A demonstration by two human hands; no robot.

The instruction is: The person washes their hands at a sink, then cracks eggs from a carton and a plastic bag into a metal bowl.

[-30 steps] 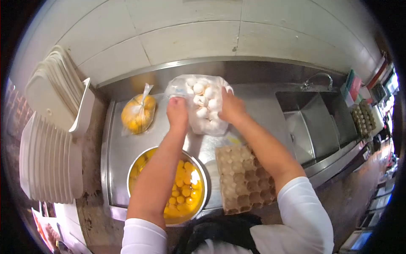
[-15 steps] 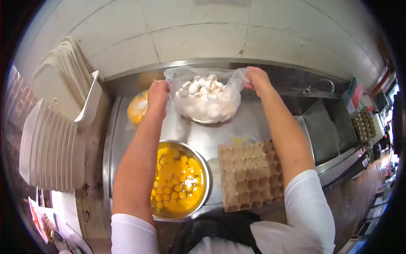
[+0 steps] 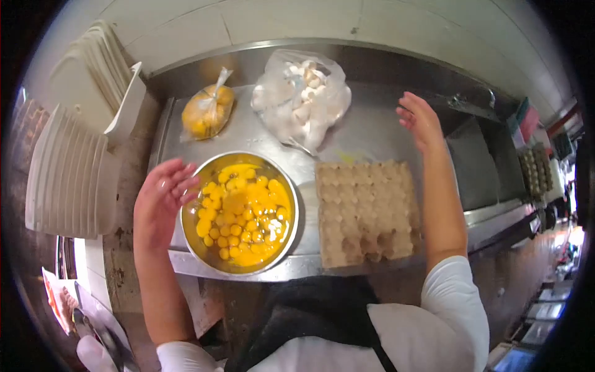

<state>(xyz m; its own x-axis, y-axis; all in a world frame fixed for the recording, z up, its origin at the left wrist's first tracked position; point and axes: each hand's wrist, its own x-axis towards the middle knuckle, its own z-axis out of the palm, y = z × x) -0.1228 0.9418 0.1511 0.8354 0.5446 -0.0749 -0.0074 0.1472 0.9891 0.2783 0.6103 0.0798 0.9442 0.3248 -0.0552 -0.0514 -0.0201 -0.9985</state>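
My left hand [image 3: 162,201] hovers beside the left rim of a round metal bowl [image 3: 296,214], its fingers apart and nothing in them. Many raw egg yolks [image 3: 238,214] float in egg white inside the bowl. Over the counter at the right, my right hand [image 3: 421,121] is raised with fingers spread, also holding nothing. Between the hands, farther back, a clear plastic bag [image 3: 273,118] of white eggshells [image 3: 307,93] rests on the metal, its top loosely gathered. Nearest below my right hand is a stack of cardboard egg trays [image 3: 369,211].
A tied bag of yellow contents [image 3: 207,111] lies at the back left of the steel counter [image 3: 372,124]. White plastic containers [image 3: 68,177] are stacked at the left. A sink [image 3: 480,167] with a faucet and more egg trays [image 3: 536,170] are at the right.
Both hands have let go of the shell bag, whose mouth has collapsed inward. My left hand came back toward the bowl; my right moved outward. The view has shifted downward.
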